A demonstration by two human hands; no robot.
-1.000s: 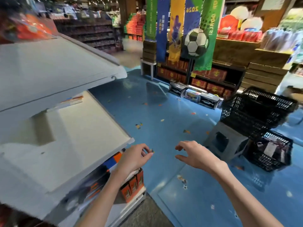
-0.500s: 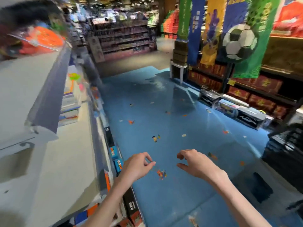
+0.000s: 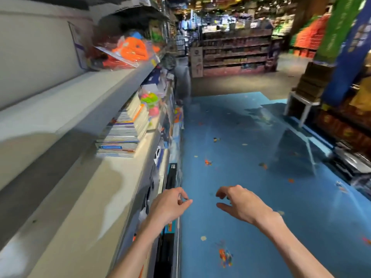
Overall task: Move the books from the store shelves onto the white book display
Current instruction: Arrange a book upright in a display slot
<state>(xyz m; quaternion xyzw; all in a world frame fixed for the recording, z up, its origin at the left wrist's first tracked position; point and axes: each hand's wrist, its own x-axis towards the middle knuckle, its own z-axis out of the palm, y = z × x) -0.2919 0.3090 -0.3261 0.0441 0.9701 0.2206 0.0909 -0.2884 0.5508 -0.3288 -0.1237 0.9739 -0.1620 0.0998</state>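
Your left hand (image 3: 170, 205) and right hand (image 3: 239, 203) hang loosely curled, holding nothing, above the blue floor (image 3: 251, 157); stacked books (image 3: 122, 133) sit at ten o'clock on the shelf (image 3: 80, 177).

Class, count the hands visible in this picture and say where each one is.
2. The left hand hangs beside the shelf edge, the right hand over the blue floor. Both hold nothing.

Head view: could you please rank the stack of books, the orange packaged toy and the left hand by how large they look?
1. stack of books
2. orange packaged toy
3. left hand
The toy and the hand look close in size, and the hand is far nearer the camera, so that order is unsure.
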